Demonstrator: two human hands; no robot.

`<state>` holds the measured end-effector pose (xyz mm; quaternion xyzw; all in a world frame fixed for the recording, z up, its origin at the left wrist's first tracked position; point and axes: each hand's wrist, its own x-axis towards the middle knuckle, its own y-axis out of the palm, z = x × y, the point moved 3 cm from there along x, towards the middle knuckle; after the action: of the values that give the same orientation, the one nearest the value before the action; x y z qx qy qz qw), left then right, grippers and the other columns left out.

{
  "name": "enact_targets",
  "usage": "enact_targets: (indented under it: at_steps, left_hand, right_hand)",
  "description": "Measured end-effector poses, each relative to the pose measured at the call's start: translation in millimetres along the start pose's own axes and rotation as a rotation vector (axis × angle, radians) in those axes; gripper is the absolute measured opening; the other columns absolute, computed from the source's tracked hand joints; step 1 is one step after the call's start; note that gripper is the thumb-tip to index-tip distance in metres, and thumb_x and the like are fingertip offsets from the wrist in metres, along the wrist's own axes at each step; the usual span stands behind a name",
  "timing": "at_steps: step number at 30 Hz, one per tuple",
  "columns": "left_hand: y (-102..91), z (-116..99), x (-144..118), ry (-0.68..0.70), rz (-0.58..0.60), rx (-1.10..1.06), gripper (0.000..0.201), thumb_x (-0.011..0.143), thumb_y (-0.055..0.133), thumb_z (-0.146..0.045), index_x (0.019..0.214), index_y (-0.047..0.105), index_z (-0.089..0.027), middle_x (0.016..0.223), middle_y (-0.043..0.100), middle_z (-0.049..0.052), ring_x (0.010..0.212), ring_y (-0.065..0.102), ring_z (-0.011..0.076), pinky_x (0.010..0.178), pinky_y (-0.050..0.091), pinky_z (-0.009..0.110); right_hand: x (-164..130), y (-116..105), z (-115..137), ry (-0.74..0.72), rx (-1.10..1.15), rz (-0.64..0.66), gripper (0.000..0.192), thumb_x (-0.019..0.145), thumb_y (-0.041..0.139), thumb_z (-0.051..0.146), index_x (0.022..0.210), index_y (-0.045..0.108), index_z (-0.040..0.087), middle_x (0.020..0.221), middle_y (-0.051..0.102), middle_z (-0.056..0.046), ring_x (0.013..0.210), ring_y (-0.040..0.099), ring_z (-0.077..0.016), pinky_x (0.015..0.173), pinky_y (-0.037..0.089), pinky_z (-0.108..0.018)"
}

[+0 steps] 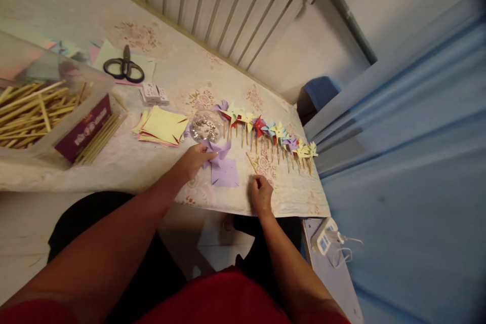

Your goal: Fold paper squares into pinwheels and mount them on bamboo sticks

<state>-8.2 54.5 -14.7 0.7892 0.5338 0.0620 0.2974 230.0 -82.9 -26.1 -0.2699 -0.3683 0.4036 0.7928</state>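
My left hand [194, 162] is closed on a purple paper pinwheel [220, 151], its blades folded in toward the middle. Just below the pinwheel, a flat purple paper square [227, 174] with slits at its corners lies on the cloth. My right hand [261, 193] is pinched round the lower end of a thin wooden stick [251, 163], which points up and to the left. Behind the pinwheel is a clear round container [205, 126] of small shiny metal pieces. A row of finished pinwheels [278, 132] on sticks lies to the right, in several colours.
A stack of slit paper squares [161, 125] lies left of the container. Farther left are small boxes [153, 94], black-handled scissors [125, 67] and a plastic bin [45, 157] of wooden sticks. A power strip [325, 236] sits by the blue curtain [402, 162] at right.
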Motion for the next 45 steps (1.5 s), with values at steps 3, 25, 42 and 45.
enact_targets:
  at_steps: [3, 25, 42, 45]
  left_hand:
    - [-14.9, 8, -5, -0.007, -0.046, -0.030, 0.027, 0.056, 0.083, -0.023, 0.075, 0.067, -0.013, 0.068, 0.069, 0.001, 0.059, 0.060, 0.0122, 0.057, 0.044, 0.022]
    - [-52.5, 16, -62, 0.025, -0.095, -0.257, 0.030, 0.058, 0.083, -0.006, 0.086, 0.073, -0.007, 0.080, 0.076, 0.009, 0.070, 0.070, 0.0157, 0.074, 0.059, 0.024]
    - [-47.4, 12, -65, 0.021, -0.095, -0.223, 0.018, 0.062, 0.081, -0.005, 0.077, 0.071, -0.009, 0.073, 0.074, 0.007, 0.063, 0.068, 0.0142, 0.068, 0.058, 0.022]
    - [-47.8, 12, -66, 0.020, -0.114, -0.227, 0.021, 0.061, 0.080, -0.004, 0.080, 0.072, -0.008, 0.073, 0.074, 0.008, 0.063, 0.069, 0.0157, 0.069, 0.059, 0.025]
  right_hand:
    - [-17, 8, -2, -0.202, -0.131, -0.021, 0.023, 0.091, 0.043, 0.022, 0.084, 0.065, 0.018, 0.082, 0.065, -0.006, 0.080, 0.058, -0.0182, 0.077, 0.044, -0.030]
    - [-23, 22, -4, -0.323, -0.276, -0.085, 0.018, 0.090, 0.047, 0.012, 0.079, 0.058, 0.020, 0.078, 0.054, -0.003, 0.076, 0.048, -0.0174, 0.068, 0.036, -0.028]
    - [-27, 23, -3, -0.330, -0.250, -0.092, 0.019, 0.089, 0.047, 0.009, 0.077, 0.056, 0.020, 0.078, 0.053, -0.003, 0.076, 0.047, -0.0180, 0.068, 0.034, -0.029]
    - [-27, 24, -3, -0.333, -0.249, -0.097, 0.019, 0.090, 0.046, 0.010, 0.077, 0.056, 0.020, 0.077, 0.053, -0.003, 0.076, 0.047, -0.0181, 0.068, 0.034, -0.029]
